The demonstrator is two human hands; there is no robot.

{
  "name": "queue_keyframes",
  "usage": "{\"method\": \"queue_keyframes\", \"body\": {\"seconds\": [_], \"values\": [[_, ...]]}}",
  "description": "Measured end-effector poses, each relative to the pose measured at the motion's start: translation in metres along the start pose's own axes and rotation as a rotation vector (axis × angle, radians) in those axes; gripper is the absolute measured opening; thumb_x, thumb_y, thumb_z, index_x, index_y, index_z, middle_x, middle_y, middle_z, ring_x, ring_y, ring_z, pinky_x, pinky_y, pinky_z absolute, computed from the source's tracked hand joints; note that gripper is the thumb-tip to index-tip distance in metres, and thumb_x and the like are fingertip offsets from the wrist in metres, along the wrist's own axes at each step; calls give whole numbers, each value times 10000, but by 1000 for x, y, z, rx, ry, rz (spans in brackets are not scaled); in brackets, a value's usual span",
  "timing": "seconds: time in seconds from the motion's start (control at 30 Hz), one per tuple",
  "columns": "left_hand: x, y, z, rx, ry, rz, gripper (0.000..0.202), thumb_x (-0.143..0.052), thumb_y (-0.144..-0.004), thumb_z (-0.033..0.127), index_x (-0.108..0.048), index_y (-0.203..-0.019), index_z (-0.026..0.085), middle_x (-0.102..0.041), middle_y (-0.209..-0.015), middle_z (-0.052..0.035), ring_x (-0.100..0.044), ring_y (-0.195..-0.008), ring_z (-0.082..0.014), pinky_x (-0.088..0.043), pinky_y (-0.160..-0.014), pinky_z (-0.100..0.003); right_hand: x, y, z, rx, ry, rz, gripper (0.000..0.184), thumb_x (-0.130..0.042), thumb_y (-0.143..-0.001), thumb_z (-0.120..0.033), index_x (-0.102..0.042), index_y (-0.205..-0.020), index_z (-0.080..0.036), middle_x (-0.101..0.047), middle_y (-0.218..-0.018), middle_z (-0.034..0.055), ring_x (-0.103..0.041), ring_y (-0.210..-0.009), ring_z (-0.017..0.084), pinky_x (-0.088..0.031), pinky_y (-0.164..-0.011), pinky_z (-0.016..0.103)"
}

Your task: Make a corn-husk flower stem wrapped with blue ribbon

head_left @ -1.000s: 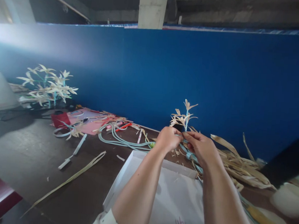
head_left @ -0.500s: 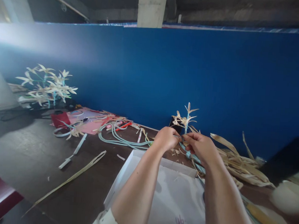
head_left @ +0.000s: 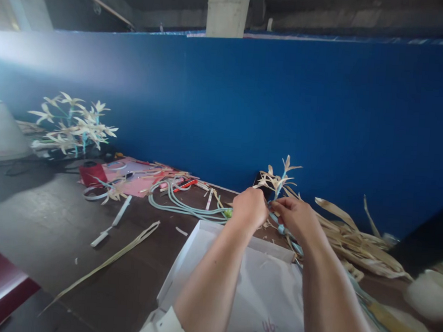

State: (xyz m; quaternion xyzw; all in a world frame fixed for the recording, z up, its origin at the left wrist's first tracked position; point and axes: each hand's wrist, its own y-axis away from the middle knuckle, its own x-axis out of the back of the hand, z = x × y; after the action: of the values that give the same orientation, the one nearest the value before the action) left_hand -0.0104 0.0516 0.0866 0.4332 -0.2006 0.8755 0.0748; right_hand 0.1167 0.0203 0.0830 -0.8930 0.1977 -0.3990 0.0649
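A husk flower stem (head_left: 282,184) stands upright with pale petals at its top and blue wrapping along its stalk. My left hand (head_left: 251,208) is closed in a fist at the stalk's lower end, its fingertips turned away from view. Close beside it, my right hand (head_left: 294,216) pinches the same stalk between thumb and fingers. Light blue tape (head_left: 281,230) runs down below the right hand. Under my forearms lies a white box lid (head_left: 262,290) with red handwriting on it.
Dry corn husks (head_left: 356,241) lie to the right. Looped pale-blue cords (head_left: 173,203) and a pink sheet (head_left: 137,183) with scraps are left of the hands. Finished-looking husk flowers (head_left: 82,126) stand farther left. A blue panel (head_left: 225,110) rises behind the table.
The flower stem has tilted to the right. My left hand has turned, so its back now hides its fingertips; my right hand keeps its pinch. The whole view has shifted slightly.
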Motion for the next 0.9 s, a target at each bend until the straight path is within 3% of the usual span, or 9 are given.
{"method": "queue_keyframes", "body": {"seconds": [0.13,0.43,0.63,0.9], "values": [[-1,1,1,-1,-16,17,235,-555,-754,288,-667,-915,159,-655,-1016,-146,-616,-930,-260,-457,-807,-337,-3,-1,3,-8,-10,2,294,-532,-714,-429,-676,-704,-173,-575,-456,5,-474,-419,134,-303,-436,246],[-3,0,3,-28,103,60,196,-536,-758,286,-673,-881,219,-679,-969,-80,-608,-920,-235,-452,-789,-319,2,2,-3,-3,44,106,258,-541,-706,-392,-672,-696,-170,-596,-469,16,-510,-439,144,-321,-470,254],[-5,-1,5,-86,141,71,211,-524,-760,252,-679,-893,200,-685,-961,-82,-606,-903,-219,-446,-785,-294,-1,0,1,-8,-42,186,282,-584,-686,-423,-691,-725,-164,-598,-471,20,-531,-458,156,-341,-473,258],[-5,-4,3,-71,263,46,203,-564,-749,301,-705,-867,215,-703,-900,-56,-608,-826,-181,-439,-745,-259,4,1,0,-38,-202,207,289,-634,-653,-431,-698,-707,-154,-541,-417,-3,-428,-369,116,-295,-401,245]]}}
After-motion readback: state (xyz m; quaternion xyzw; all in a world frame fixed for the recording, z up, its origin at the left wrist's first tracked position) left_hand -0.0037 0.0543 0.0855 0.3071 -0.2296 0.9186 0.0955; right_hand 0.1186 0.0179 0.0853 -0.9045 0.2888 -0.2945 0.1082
